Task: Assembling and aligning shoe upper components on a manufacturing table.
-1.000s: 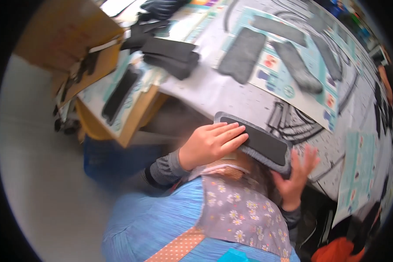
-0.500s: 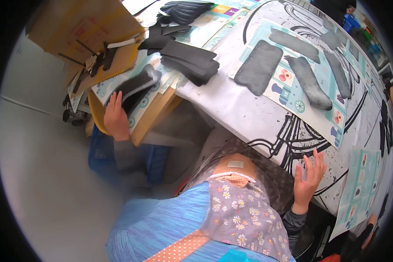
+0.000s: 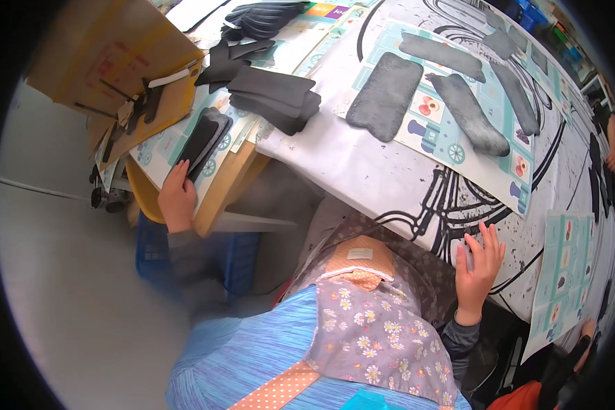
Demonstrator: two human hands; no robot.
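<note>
On the left, a small stack of long, rounded black fabric pieces [image 3: 206, 140], some with grey edges, lies flat on a printed sheet. My left hand [image 3: 176, 201] is closed on its near end, with the fingertips over the top and the thumb hidden. My right hand [image 3: 480, 273] hovers by the table's front edge, fingers spread and nothing in it. Beyond that hand, several flat, dark grey fuzzy pieces lie on a printed sheet, among them a wide one [image 3: 385, 96] and a sock-shaped one [image 3: 473, 113].
Other black stacks [image 3: 273, 96] and a black bundle [image 3: 261, 20] lie farther back. A cardboard box [image 3: 113, 58] holding dark scraps stands at the left. Below is a blue crate [image 3: 242, 263]. Another printed sheet [image 3: 560, 273] hangs over the right edge. Another person's arm [image 3: 613, 140] shows at far right.
The raised, bent far end of the black stack has dropped flat onto the sheet. My left hand stays at its near end. My right hand remains spread, and the whole view has shifted slightly.
</note>
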